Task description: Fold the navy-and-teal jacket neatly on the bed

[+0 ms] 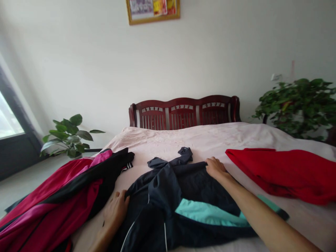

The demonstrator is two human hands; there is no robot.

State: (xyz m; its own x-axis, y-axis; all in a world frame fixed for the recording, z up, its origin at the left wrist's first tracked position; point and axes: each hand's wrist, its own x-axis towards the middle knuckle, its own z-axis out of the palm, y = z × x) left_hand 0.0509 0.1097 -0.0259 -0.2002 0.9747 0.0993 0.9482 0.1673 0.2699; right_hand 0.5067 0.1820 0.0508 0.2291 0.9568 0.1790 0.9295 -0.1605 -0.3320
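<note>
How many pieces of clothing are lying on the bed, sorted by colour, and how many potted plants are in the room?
Dark navy jacket with a teal band, held by the left hand and the right hand: 1
Magenta and black jacket: 1
Red garment: 1
Potted plants, left plant and right plant: 2
Total: 5

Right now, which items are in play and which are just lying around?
In play: navy jacket, gripped by left hand and right hand.
Lying about: red-black jacket, red garment, bed sheet, two plants.
</note>
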